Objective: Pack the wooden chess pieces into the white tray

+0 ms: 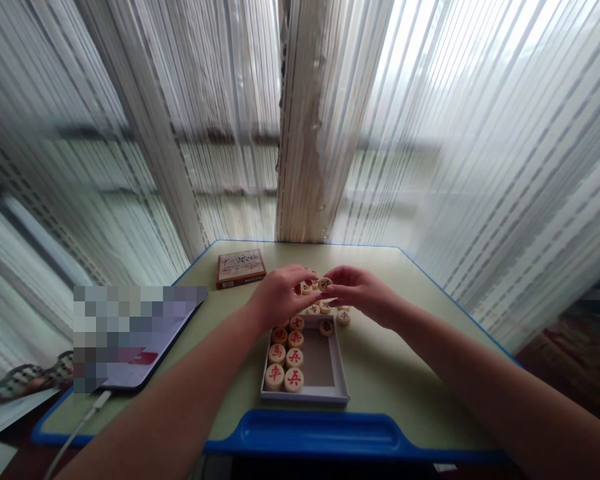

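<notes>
In the head view, the right hand [363, 293] pinches a dark-marked piece [325, 285] between thumb and fingers, while the left hand [283, 293] curls just beside it, thumb reaching toward that piece; whether the left hand grips anything, I cannot tell. On the near side of the left hand sits the open tray [317, 367], its left part filled with two columns of red-marked pieces [294, 380]. Its right part, nearer the body than the right hand, carries one seated piece [327, 327] in the far corner and otherwise shows bare floor, so the work looks roughly half done. Left over are the loose pieces [344, 317] on the table [405, 373], under and just beyond both hands; their number is unclear, since fingers cover several. The left hand also hides the tray's far left corner, stack depth cannot be judged, and beyond the left hand the box's [240, 267] lettering is hard to read. Left of the left forearm, pixelation masks part of the device [165, 340].
</notes>
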A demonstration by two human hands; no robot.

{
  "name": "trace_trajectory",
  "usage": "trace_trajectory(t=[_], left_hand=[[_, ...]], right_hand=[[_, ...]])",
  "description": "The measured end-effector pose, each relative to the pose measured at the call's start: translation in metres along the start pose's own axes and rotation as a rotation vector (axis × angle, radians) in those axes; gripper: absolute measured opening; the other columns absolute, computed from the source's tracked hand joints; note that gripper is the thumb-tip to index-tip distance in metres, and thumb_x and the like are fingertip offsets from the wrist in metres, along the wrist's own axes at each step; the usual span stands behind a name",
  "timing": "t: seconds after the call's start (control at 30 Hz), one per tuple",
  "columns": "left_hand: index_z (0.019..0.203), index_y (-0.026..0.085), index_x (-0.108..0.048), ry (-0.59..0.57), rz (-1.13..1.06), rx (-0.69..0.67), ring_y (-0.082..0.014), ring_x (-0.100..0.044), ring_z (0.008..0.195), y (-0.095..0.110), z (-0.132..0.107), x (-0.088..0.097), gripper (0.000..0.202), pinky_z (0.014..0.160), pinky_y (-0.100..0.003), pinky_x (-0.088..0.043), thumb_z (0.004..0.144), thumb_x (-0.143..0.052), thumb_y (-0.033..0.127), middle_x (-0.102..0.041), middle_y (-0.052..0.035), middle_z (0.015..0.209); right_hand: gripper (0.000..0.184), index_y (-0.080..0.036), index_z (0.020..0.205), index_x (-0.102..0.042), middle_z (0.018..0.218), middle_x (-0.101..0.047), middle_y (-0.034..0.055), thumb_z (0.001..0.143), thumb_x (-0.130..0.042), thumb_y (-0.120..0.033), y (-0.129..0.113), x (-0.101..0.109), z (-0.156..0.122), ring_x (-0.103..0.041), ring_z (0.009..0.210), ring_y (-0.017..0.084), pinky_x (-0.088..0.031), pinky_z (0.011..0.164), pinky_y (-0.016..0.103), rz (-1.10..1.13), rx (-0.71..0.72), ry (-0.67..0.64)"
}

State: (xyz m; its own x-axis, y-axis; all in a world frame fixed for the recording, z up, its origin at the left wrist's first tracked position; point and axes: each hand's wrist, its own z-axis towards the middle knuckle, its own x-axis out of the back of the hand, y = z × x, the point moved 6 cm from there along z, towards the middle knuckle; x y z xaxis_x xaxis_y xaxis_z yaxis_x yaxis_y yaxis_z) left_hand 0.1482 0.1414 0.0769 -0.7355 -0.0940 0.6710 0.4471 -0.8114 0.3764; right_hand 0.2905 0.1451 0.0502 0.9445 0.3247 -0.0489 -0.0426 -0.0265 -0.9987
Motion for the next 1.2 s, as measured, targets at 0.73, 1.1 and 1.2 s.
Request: trace_trajectory(t=[0.73,1.1,1.2], left_hand=[[0.114,0.016,-0.061,-0.066,-0.017,0.008,-0.0126,-0.058,0.073,0.004,-0.001,-0.002,0.033,0.07,-0.026,-0.047,0.085,-0.053,0.028,-0.067,-0.0071,0.093],[0.101,0.017,-0.068,-0.167,-0.076,0.03,-0.0116,-0.058,0.068,0.012,-0.002,-0.004,0.028,0.068,-0.025,-0.047,0.077,-0.062,0.031,-0.067,-0.0044,0.085],[0.095,0.017,-0.071,-0.282,-0.075,0.034,-0.0135,-0.059,0.072,0.013,-0.003,-0.009,0.025,0.069,-0.025,-0.046,0.077,-0.062,0.033,-0.067,-0.0052,0.084]], right_hand=[[0.028,-0.015,0.091,-0.065,0.073,-0.069,0.0048,0.073,-0.066,-0.036,-0.022,0.005,-0.008,-0.063,0.065,0.014,-0.053,0.062,0.028,-0.661,0.472,0.083],[0.019,-0.017,0.085,-0.069,0.054,-0.058,-0.0023,0.073,-0.063,-0.031,-0.032,-0.006,-0.023,-0.046,0.046,0.006,-0.036,0.049,0.019,-1.159,0.586,0.035],[0.015,-0.018,0.079,-0.07,0.05,-0.055,-0.0036,0.07,-0.065,-0.029,-0.03,-0.011,-0.024,-0.042,0.044,0.006,-0.031,0.047,0.019,-1.228,0.493,-0.056]])
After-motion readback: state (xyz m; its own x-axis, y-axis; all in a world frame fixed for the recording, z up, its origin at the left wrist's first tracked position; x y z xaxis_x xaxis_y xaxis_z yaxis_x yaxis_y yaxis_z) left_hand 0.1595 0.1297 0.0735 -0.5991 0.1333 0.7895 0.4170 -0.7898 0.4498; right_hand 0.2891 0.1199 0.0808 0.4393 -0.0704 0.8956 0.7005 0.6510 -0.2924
